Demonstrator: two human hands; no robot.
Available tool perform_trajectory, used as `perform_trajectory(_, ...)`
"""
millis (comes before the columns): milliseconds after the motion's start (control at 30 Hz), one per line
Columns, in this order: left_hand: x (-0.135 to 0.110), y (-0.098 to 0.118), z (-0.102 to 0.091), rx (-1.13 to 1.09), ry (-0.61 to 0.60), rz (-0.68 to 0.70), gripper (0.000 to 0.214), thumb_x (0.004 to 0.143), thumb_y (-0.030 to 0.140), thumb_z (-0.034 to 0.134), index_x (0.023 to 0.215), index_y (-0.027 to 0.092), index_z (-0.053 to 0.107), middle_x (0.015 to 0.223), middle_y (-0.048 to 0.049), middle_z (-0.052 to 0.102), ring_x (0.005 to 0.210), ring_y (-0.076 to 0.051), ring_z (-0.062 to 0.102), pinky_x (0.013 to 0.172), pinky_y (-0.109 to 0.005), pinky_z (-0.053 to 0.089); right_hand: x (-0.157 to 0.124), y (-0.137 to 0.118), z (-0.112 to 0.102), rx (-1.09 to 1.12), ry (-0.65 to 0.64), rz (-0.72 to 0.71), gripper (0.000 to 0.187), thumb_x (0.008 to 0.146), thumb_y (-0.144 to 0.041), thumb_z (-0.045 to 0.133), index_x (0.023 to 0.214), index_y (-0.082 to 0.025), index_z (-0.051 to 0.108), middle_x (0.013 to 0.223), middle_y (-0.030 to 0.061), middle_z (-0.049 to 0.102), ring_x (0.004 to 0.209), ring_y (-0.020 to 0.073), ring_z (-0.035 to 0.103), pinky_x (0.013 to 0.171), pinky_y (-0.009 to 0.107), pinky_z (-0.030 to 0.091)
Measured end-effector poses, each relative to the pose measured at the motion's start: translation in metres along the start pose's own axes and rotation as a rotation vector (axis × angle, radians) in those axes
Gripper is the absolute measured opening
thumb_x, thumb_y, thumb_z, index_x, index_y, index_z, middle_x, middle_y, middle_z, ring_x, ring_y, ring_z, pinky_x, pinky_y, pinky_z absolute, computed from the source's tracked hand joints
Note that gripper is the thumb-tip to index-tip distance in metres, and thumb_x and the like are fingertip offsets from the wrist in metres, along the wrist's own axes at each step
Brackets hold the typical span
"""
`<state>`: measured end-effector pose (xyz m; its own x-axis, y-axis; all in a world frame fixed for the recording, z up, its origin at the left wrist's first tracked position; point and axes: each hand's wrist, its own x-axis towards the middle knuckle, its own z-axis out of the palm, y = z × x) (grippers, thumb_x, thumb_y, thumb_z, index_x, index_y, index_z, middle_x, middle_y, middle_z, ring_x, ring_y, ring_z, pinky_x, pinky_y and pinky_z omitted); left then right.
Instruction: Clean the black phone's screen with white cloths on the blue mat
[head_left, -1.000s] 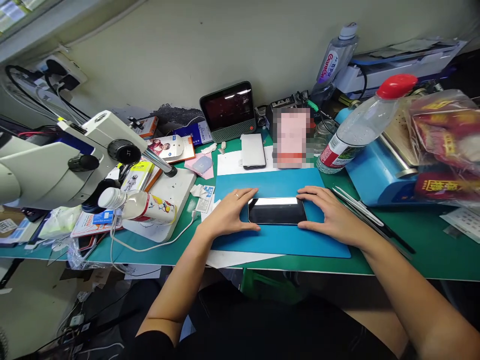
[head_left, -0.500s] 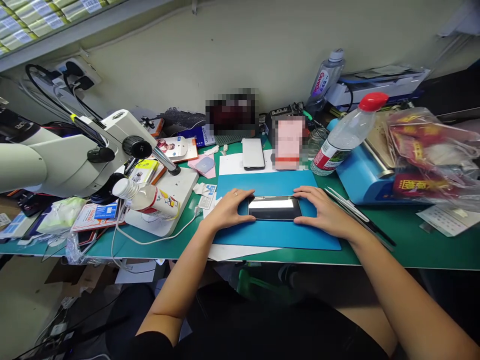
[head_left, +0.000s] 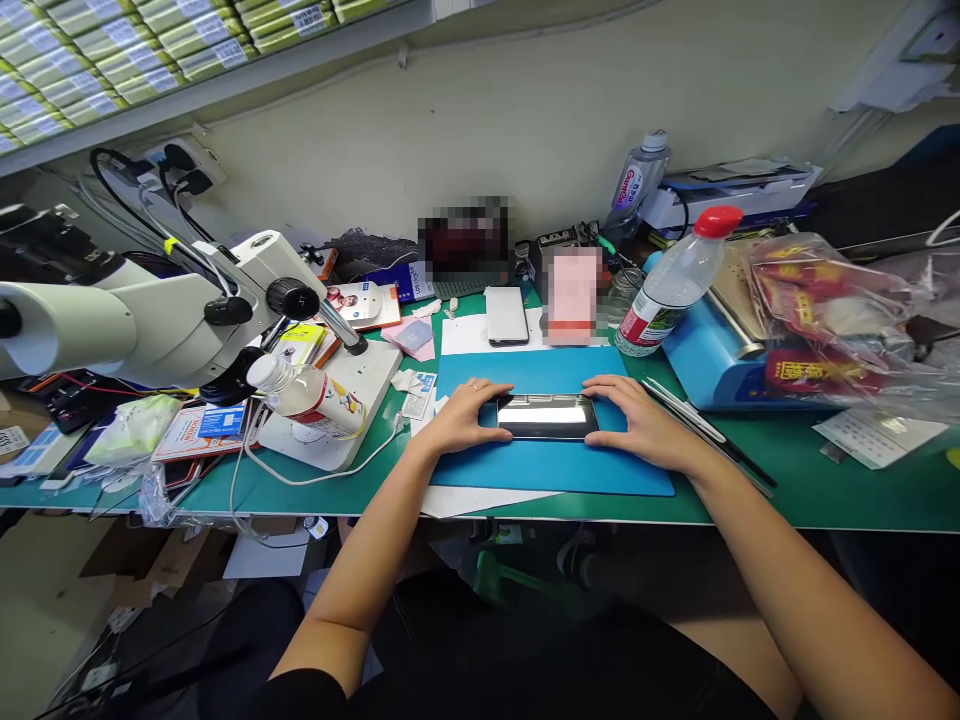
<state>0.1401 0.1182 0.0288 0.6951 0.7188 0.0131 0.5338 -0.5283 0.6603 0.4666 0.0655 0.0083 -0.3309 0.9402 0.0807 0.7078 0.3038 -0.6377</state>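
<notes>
A black phone (head_left: 547, 416) lies flat, screen up, on a blue work mat (head_left: 555, 470) on the green bench. My left hand (head_left: 461, 415) cups its left end, fingers and thumb curled round the short edge. My right hand (head_left: 637, 422) holds the right end the same way. Both hands rest on the mat.
A white microscope (head_left: 150, 310) on a white base stands at left, with a small bottle (head_left: 307, 393) lying on the base. Beyond the mat lie a white phone (head_left: 506, 314) and a water bottle (head_left: 667, 285). Tweezers (head_left: 705, 430) and a blue machine (head_left: 712, 350) sit at right.
The camera has tilted upward, showing more shelf and wall. Both hands keep hold of the phone's ends, and the phone stays on the mat.
</notes>
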Motion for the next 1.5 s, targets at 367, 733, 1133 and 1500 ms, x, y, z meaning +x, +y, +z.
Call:
perform_trajectory(367,-0.001,0.002,0.002,0.014,-0.009,-0.005,0.068,0.084,0.045,0.078,0.143,0.025,0.053,0.128,-0.0092,0.06,0.121,-0.03,0.053,0.108,-0.046,0.039,-0.002,-0.006,0.0,-0.059,0.014,0.004,0.075,0.076,-0.072,0.069,0.133,-0.024,0.06,0.141,0.0155,0.058,0.135,0.0388,0.049,0.112,0.058,0.041)
perform_trajectory(733,-0.004,-0.003,0.012,0.115,0.036,0.051,0.07,0.087,0.043,0.075,0.149,0.028,0.045,0.139,-0.0092,0.059,0.128,-0.029,0.053,0.109,-0.045,0.041,-0.007,0.005,0.011,-0.196,0.018,0.042,0.094,0.075,-0.077,0.065,0.15,-0.024,0.047,0.151,0.017,0.051,0.14,0.0411,0.046,0.114,0.061,0.04)
perform_trajectory(1133,-0.006,0.001,0.014,0.173,0.053,0.021,0.072,0.086,0.048,0.074,0.149,0.028,0.045,0.139,-0.0101,0.059,0.127,-0.032,0.054,0.108,-0.048,0.042,-0.009,0.003,0.004,-0.13,0.019,0.009,0.081,0.08,-0.075,0.062,0.147,-0.031,0.052,0.149,0.0141,0.054,0.138,0.0413,0.049,0.112,0.061,0.043)
perform_trajectory(1500,-0.025,0.01,-0.008,0.498,0.216,-0.082,0.061,0.095,0.059,0.056,0.144,0.024,0.052,0.139,-0.0121,0.058,0.125,-0.032,0.057,0.104,-0.045,0.047,-0.014,0.004,0.006,-0.132,0.02,0.037,0.091,0.079,-0.077,0.061,0.152,-0.025,0.046,0.154,0.016,0.049,0.142,0.0405,0.044,0.116,0.06,0.039)
